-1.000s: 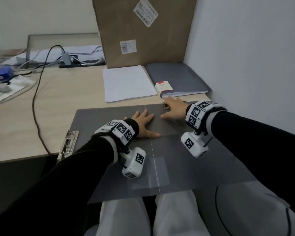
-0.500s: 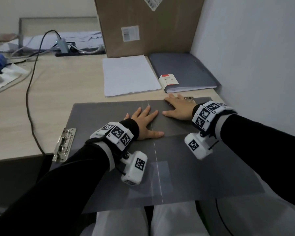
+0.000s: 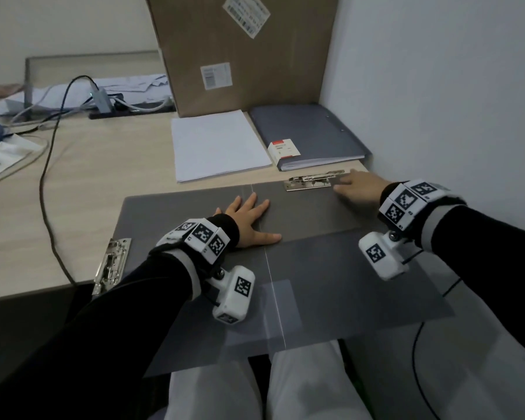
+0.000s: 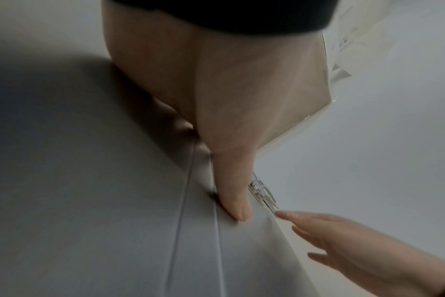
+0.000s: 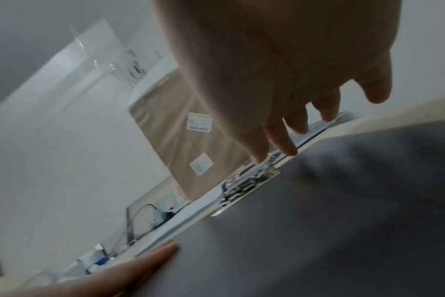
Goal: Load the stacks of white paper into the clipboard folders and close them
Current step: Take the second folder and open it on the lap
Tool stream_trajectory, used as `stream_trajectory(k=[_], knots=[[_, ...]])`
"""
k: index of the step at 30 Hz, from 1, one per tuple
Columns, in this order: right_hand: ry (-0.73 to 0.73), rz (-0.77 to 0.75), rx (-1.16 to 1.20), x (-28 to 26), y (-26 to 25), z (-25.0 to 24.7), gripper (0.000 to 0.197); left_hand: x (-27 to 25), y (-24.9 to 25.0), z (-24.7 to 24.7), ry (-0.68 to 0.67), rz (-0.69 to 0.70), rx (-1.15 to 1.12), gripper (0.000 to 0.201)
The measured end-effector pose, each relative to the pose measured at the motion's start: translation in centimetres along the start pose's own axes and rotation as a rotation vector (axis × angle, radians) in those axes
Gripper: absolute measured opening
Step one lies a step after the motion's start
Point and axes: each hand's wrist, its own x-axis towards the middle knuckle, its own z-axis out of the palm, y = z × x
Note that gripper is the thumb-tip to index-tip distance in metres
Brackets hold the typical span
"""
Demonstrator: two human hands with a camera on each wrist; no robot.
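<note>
A grey clipboard folder (image 3: pixel 315 213) lies open across the desk's front edge and over my lap. My left hand (image 3: pixel 249 215) presses flat on it beside the centre crease, fingers spread, with the thumb (image 4: pixel 235 207) down on the grey board. My right hand (image 3: pixel 350 187) rests at the far right edge with straight fingers (image 5: pixel 280 140) reaching the end of a metal clip (image 3: pixel 312 181); it grips nothing. A second metal clip (image 3: pixel 111 265) sits at the folder's left edge. The white paper stack (image 3: pixel 219 144) lies just beyond the folder.
A closed grey folder (image 3: pixel 309 128) holding paper, with a small red-and-white box (image 3: pixel 284 150) on it, lies by the right wall. A tall cardboard box (image 3: pixel 243 53) stands behind. A black cable (image 3: pixel 47 165) crosses the desk on the left, with clutter at the far left.
My right hand has slid right along the folder's far edge, uncovering the metal clip it lay over. The left hand stays pressed in the same spot.
</note>
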Motion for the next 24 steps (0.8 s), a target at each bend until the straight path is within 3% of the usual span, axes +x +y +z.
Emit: stream_trajectory(k=[3, 6, 9, 12, 18, 24], knots=[[0.068, -0.099, 0.015, -1.7, -1.8, -0.1, 0.048, 0.9, 1.4, -0.1, -0.014, -0.008, -0.024, 0.089], [-0.062, -0.197, -0.022, -3.7, -3.9, 0.8, 0.056, 2.1, 3.3, -0.6, -0.004, -0.012, -0.088, 0.078], [-0.118, -0.138, -0.111, -3.9, -4.3, 2.8, 0.062, 2.9, 4.6, -1.1, 0.075, 0.033, -0.424, 0.061], [-0.188, -0.052, -0.16, -3.7, -3.3, 3.8, 0.083, 2.7, 4.5, -1.8, 0.21, 0.042, -0.773, 0.052], [-0.216, -0.061, -0.17, -3.0, -1.6, 2.7, 0.092, -1.1, 1.1, -3.8, 0.323, 0.119, -0.651, 0.044], [-0.189, -0.076, -0.163, -3.7, -3.5, 1.8, 0.089, -6.2, -5.9, -3.6, 0.372, -0.06, -0.446, 0.05]])
